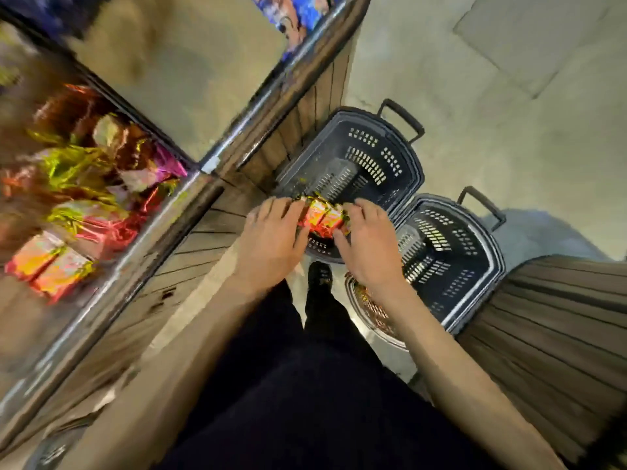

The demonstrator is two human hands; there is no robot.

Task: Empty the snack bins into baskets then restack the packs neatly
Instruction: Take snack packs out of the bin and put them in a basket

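Note:
A small bundle of red and gold snack packs (pixel 324 215) hangs between both hands, over the near rim of a dark blue basket (pixel 407 157) on the floor. My left hand (pixel 271 235) grips the bundle's left side and my right hand (pixel 369 245) grips its right side, fingers curled round the wrappers. At left, a bin (pixel 112 212) in the display unit holds several red, gold and pink packs (pixel 84 184), blurred by motion. A second dark blue basket (pixel 475 266) stands to the right of the first.
The wooden-slatted display unit (pixel 217 239) with a metal rail runs diagonally at left. A second slatted unit (pixel 559 334) stands at right. A round container (pixel 373 313) with reddish contents sits on the floor under my right wrist. My legs and shoe (pixel 320 276) are below.

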